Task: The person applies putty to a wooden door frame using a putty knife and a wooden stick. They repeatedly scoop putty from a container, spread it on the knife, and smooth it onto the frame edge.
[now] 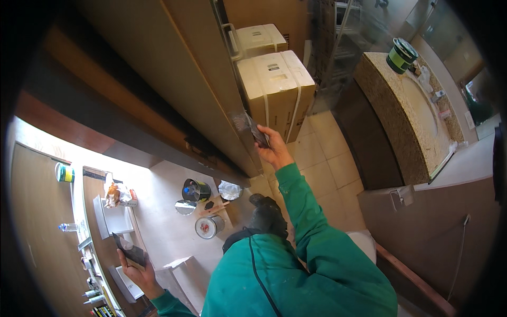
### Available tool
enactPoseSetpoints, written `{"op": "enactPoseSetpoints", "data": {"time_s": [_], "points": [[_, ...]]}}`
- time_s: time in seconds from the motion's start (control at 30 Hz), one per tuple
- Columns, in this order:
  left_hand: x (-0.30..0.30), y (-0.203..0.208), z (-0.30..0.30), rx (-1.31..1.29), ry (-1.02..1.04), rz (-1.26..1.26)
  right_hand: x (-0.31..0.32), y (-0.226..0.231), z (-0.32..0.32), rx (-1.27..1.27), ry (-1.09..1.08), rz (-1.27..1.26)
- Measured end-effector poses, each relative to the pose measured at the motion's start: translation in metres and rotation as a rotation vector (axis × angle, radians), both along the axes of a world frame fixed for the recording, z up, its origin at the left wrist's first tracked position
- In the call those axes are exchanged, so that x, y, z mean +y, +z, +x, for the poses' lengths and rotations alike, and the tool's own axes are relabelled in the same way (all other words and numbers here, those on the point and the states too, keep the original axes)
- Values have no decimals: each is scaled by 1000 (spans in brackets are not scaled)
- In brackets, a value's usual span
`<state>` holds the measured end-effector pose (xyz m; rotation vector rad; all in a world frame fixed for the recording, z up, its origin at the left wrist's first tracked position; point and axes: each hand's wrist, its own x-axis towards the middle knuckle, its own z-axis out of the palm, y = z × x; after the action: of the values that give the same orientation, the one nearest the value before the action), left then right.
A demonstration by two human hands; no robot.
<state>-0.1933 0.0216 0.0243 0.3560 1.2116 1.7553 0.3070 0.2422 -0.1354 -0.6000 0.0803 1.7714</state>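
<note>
Green jacket (253,280) of the person, viewed from above, occupies the lower middle foreground, nearest the camera. Right hand (272,150): fingers closed around a dark flat filling blade (259,135), which lies at the edge of a tall brown panel (203,68); whether its tip touches the surface cannot be told. A pale smear (240,121) shows on the panel just beside this blade. Left hand (140,273): gripping a second, wider flat blade (130,252), partly coated with pale material and held well apart from the panel, at lower left.

Between the two hands, near a dark boot (268,215), stand a black tin (203,192) with a green and yellow band and a round metal can (209,226). A shiny disc (185,207) lies beside the tin; a crumpled silvery wrapping (230,190) lies on its other side.

Beyond the right hand, two strapped cartons (288,113) with white tops stand one behind the other on a tiled floor (330,153). At upper right, a speckled stone counter (388,100) surrounds a basin (420,103) and carries a green bucket (400,58). At far left are a clear bottle (68,227) with a blue cap and a green-and-yellow can (65,173).
</note>
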Motion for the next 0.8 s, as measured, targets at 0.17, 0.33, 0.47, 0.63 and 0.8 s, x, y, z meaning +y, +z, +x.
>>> {"op": "enactPoseSetpoints", "data": {"time_s": [0.17, 0.33, 0.47, 0.63, 0.8], "points": [[12, 3, 9, -47, 116, -34, 3, 1, 6, -42, -6, 124], [18, 8, 21, -31, 66, -31, -8, 23, -5, -10, -63, 82], [24, 3, 20, -123, -77, 92, -61, 110, 17, -599, -391, 225], [17, -6, 19, -254, 8, 282, -112, 183, -38, -450, 203, 841], [12, -8, 26, -124, 252, 184, -105, 152, -155, -745, 275, 608]]}}
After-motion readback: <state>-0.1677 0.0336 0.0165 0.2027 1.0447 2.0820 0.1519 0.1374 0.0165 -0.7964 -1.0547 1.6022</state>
